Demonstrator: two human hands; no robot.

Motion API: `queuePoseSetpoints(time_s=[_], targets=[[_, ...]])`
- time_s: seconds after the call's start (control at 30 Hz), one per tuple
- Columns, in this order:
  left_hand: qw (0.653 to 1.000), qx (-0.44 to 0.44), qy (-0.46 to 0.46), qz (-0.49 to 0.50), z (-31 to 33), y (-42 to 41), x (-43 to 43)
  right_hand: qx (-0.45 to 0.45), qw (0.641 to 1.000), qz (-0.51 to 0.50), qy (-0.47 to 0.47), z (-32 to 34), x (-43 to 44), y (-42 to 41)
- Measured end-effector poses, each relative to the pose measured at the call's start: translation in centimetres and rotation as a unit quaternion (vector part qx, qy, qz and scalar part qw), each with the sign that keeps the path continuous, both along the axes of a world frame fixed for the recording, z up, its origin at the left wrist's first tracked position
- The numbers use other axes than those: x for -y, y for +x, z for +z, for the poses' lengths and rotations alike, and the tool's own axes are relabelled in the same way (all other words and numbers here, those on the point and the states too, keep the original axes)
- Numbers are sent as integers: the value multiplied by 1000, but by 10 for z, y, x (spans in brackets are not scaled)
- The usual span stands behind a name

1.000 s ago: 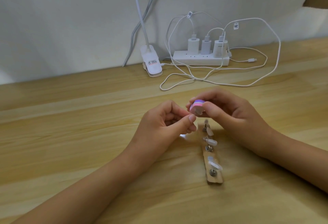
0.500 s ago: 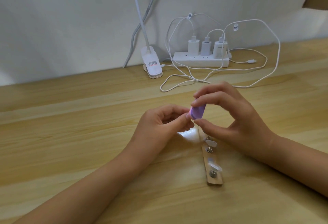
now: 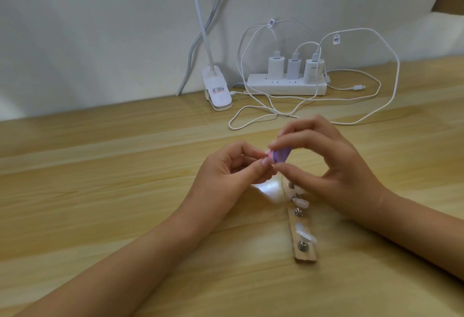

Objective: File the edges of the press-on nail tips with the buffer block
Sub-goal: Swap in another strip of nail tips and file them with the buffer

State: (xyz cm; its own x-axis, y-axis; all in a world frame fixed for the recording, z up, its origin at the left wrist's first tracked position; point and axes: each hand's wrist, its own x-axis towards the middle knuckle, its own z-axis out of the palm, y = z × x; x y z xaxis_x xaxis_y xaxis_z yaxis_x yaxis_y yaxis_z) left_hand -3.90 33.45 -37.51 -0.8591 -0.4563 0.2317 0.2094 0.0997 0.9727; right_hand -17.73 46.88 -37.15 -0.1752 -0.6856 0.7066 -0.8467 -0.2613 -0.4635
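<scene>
Pinching one purple buffer block [image 3: 356, 156] between right hand [image 3: 339, 166] thumb and fingertips, above the bench [image 3: 100, 191].
Curling left hand [image 3: 221, 178] fingers tight against the block's end, grasped thing impossible to tell; lying just beneath, one wooden strip [image 3: 305, 257] carrying three visible nail tips [image 3: 300, 202]; standing well behind, one power strip [image 3: 286, 86], three chargers [image 3: 275, 67], one lamp clip [image 3: 217, 91]; leaving open bench leftward.

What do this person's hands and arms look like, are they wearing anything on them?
Nothing worn shows. The left hand and right hand are bare: no gloves or rings in view. The left forearm and right forearm carry no sleeve, watch or bracelet up to the picture's edge. The left thumbnail looks short and unpainted.
</scene>
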Motion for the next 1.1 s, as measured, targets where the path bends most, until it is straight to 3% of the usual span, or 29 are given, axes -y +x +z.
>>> queuePoseSetpoints(time_s=[0.13, 0.27, 0.43, 0.57, 1.1], targets=[[1000, -3, -13, -1, 1, 1, 0, -6, 1000, 8, 1, -3, 1, -1], [999, 6, -44, 9, 1, 1, 0, 136, 991, 17, 7, -1, 2, -6], [998, 13, -65, 6, 1, 1, -1, 175, 983, 51, -10, -1, 0, -3], [997, 5, -83, 4, 1, 2, -1, 121, 991, 64, -5, -1, 0, 1], [996, -4, -84, 4, -3, 1, 1, 122, 991, 64, -2, 0, 2, 2]])
